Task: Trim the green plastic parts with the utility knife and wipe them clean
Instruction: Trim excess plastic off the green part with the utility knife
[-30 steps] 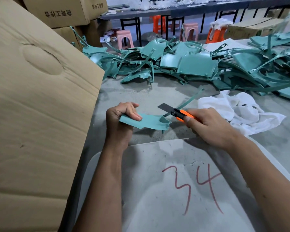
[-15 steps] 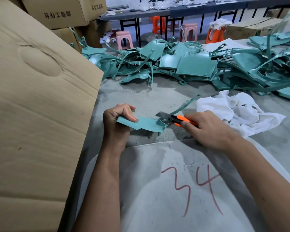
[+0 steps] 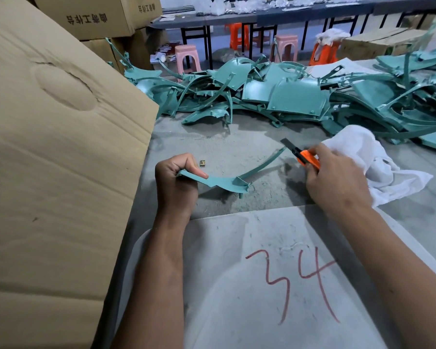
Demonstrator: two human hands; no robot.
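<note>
Trimming step: left hand [image 3: 175, 183] pinches green plastic part [image 3: 222, 183] above the grey table [image 3: 249, 147]. Right hand [image 3: 335, 180] grips orange utility knife [image 3: 303, 155], blade just beside the part's thin arm tip. Next: set blade on an untrimmed edge; white cloth [image 3: 378, 157] near for wiping.

A dusty grey table [image 3: 237, 139] fills the middle of the frame. On it lie a heap of green plastic parts [image 3: 287, 96] across the top, a crumpled white cloth [image 3: 378, 157] at right, and a small brass-coloured piece [image 3: 202, 162] near centre.
</note>
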